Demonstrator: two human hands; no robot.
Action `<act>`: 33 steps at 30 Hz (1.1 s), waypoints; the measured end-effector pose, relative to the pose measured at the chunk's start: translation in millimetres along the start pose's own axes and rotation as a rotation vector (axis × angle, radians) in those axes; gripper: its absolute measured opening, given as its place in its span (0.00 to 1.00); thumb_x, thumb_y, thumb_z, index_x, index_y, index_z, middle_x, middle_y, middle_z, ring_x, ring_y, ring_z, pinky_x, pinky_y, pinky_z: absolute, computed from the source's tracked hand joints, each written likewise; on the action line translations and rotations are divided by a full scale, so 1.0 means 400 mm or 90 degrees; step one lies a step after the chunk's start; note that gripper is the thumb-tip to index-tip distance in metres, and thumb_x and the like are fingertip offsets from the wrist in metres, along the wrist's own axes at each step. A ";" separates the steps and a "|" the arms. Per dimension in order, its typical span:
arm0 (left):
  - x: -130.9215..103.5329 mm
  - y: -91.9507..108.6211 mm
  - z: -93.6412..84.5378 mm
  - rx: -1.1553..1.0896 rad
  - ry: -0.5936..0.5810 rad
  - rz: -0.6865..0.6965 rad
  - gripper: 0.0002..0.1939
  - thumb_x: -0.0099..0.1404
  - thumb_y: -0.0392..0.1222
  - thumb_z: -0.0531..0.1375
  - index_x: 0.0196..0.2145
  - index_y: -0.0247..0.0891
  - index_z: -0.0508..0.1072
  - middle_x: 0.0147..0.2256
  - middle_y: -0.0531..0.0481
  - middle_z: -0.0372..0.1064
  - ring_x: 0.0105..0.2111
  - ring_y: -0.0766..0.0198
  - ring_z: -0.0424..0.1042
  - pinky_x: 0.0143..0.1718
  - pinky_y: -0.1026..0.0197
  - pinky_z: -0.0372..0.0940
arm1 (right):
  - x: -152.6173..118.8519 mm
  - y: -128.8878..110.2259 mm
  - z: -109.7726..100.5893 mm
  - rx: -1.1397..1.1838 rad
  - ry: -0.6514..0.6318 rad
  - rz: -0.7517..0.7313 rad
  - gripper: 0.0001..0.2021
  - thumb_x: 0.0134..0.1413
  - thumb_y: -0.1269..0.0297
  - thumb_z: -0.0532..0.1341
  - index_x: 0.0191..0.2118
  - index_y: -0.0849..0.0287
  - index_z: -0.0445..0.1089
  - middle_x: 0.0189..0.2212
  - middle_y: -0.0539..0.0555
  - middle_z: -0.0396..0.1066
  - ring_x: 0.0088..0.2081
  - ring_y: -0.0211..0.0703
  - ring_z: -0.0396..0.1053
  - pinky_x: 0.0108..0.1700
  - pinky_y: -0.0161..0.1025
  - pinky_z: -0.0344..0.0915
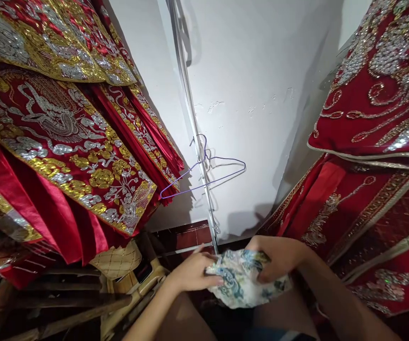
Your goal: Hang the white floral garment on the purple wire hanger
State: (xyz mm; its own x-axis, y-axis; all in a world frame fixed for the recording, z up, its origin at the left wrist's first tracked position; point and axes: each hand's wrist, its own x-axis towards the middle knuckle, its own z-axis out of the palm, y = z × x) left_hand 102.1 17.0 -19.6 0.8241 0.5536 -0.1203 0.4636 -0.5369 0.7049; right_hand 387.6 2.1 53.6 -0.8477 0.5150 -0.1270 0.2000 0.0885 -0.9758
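A white cloth with a blue and green floral pattern [240, 284] is bunched between my two hands, low in the middle of the head view. My left hand [197, 272] pinches its left edge between thumb and fingers. On the other side, my right hand [278, 255] grips its upper right part, with the fingertips partly hidden by the fabric. Beyond the hands, a thin purple hanger [222, 179] hangs bare from a metal rail post [190, 99] against the white wall.
Red garments with gold and silver embroidery [58, 118] hang at the left, and beaded red garments [375, 123] hang at the right. A wooden chair [119, 303] with a quilted beige bag [116, 260] stands at the lower left.
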 end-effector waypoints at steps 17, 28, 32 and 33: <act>-0.203 0.039 -0.182 0.289 0.266 -0.281 0.18 0.69 0.51 0.53 0.33 0.40 0.80 0.56 0.42 0.72 0.56 0.44 0.67 0.58 0.44 0.59 | 0.319 0.099 -0.279 -0.088 0.528 -0.110 0.14 0.51 0.62 0.56 0.41 0.59 0.73 0.40 0.56 0.75 0.44 0.49 0.69 0.50 0.44 0.63; -0.173 0.060 -0.302 0.171 0.538 -0.306 0.25 0.68 0.55 0.49 0.36 0.37 0.80 0.37 0.42 0.79 0.41 0.44 0.76 0.42 0.54 0.67 | 0.109 0.076 -0.246 -0.220 0.674 -0.055 0.10 0.46 0.61 0.56 0.21 0.56 0.57 0.19 0.46 0.54 0.26 0.38 0.54 0.28 0.36 0.48; -0.077 0.109 -0.349 0.094 0.635 -0.187 0.24 0.70 0.54 0.49 0.37 0.33 0.78 0.35 0.45 0.77 0.38 0.52 0.73 0.41 0.59 0.65 | 0.082 0.043 -0.222 -0.246 0.699 -0.032 0.09 0.44 0.63 0.55 0.20 0.56 0.54 0.19 0.46 0.50 0.25 0.38 0.52 0.27 0.36 0.46; -0.049 0.119 -0.355 0.094 0.650 -0.158 0.22 0.70 0.52 0.50 0.39 0.33 0.77 0.37 0.45 0.76 0.39 0.54 0.72 0.42 0.60 0.65 | 0.084 0.037 -0.210 -0.230 0.694 -0.027 0.08 0.42 0.63 0.54 0.19 0.56 0.53 0.18 0.46 0.50 0.25 0.37 0.52 0.27 0.36 0.46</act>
State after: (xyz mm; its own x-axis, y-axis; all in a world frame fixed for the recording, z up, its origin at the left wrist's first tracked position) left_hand 61.6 70.9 115.4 0.0684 0.8939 0.4430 0.6726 -0.3693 0.6413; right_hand 403.3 92.3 49.7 -0.0161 0.9542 0.2986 0.4603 0.2722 -0.8450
